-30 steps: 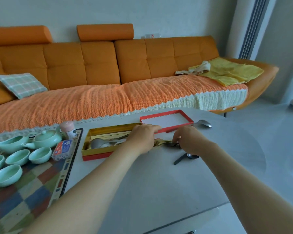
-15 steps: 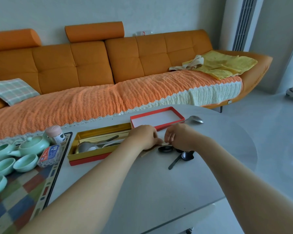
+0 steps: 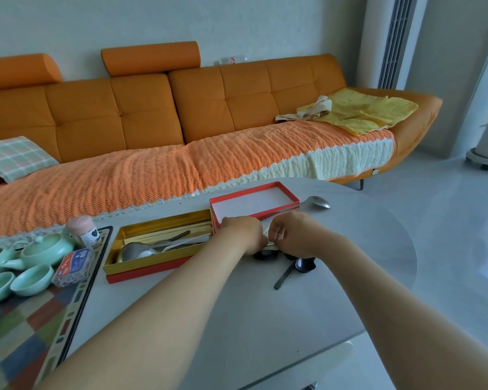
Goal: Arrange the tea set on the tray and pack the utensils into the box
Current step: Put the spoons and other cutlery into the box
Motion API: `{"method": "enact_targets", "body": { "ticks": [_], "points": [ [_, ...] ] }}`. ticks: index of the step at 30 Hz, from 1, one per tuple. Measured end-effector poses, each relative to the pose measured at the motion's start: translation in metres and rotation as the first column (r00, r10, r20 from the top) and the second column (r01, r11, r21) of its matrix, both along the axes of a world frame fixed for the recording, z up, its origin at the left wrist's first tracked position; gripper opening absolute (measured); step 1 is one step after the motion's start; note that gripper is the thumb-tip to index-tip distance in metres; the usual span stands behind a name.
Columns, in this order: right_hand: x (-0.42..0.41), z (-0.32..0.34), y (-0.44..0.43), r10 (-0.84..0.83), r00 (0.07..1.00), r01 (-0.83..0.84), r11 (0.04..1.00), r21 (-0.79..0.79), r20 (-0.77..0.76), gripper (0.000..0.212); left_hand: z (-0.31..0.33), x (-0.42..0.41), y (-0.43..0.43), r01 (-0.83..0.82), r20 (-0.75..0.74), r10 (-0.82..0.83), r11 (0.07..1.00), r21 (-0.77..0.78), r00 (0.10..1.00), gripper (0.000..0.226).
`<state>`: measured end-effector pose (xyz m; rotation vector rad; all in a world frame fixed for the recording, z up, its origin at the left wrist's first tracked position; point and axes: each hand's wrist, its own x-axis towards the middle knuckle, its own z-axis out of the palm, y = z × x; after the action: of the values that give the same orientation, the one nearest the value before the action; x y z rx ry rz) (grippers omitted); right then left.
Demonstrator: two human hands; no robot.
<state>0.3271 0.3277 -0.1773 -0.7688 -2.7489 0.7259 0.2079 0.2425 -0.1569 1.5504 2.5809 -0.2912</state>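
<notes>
A person's two hands meet at the centre of the frame over a pale grey tabletop (image 3: 265, 319), sorting loose cutlery beside an orange sofa (image 3: 152, 108). The left hand (image 3: 244, 233) and the right hand (image 3: 292, 235) are both curled into loose fists with knuckles nearly touching, apparently pinching a slim, pale utensil between them; what exactly they hold is hidden by the fingers. Just left of centre lies the gold-lined box (image 3: 158, 246), open, with several spoons and long handles already inside. Its red lid (image 3: 254, 202) rests upturned directly above the hands, and a silver spoon (image 3: 317, 201) lies against the lid's right end. Two dark spoons remain out: one (image 3: 295, 270) lies just below the right hand, another (image 3: 265, 254) peeks from under both wrists. At the lower left edge, the pale green teapot (image 3: 44, 249) and cups (image 3: 31, 280) already sit on the patterned tray (image 3: 68, 327).

The step in hand looks to be gathering the loose pieces for the box. Doing it well would mean aligning the handles along the box's length, laying them flat beside those already packed, and keeping the wrists clear of the dark spoons so none skids toward the table's edge.
</notes>
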Motion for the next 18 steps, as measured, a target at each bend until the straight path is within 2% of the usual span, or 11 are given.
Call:
{"method": "enact_targets", "body": {
  "ticks": [4,6,9,13,16,18],
  "points": [
    [-0.002,0.001,-0.003,0.0,1.0,0.0,1.0,-0.017,-0.028,0.03,0.0,-0.007,-0.008,0.036,-0.076,-0.031,0.997,0.073,0.997,0.009],
    [-0.005,0.003,-0.005,-0.002,1.0,0.001,1.0,-0.027,-0.031,0.029,0.003,-0.013,-0.01,-0.01,-0.048,0.019,0.984,0.176,0.999,0.009],
    [-0.011,0.004,-0.007,0.013,1.0,-0.013,1.0,-0.004,0.018,0.028,0.007,-0.023,-0.008,-0.204,0.213,0.125,0.892,0.403,0.969,0.019],
    [-0.015,0.009,-0.014,0.009,0.996,-0.009,1.0,0.007,0.091,0.021,0.013,-0.023,-0.008,-0.411,0.552,0.024,0.694,0.59,0.833,0.019],
    [-0.018,0.01,-0.019,0.006,0.997,-0.007,1.0,0.013,0.074,0.02,0.015,-0.027,-0.014,-0.534,0.685,-0.07,0.57,0.624,0.726,0.019],
    [-0.025,0.011,-0.021,-0.025,1.0,0.025,0.999,-0.028,-0.001,0.019,0.017,-0.032,-0.02,-0.598,0.755,-0.119,0.536,0.596,0.645,0.021]
  ]
}}
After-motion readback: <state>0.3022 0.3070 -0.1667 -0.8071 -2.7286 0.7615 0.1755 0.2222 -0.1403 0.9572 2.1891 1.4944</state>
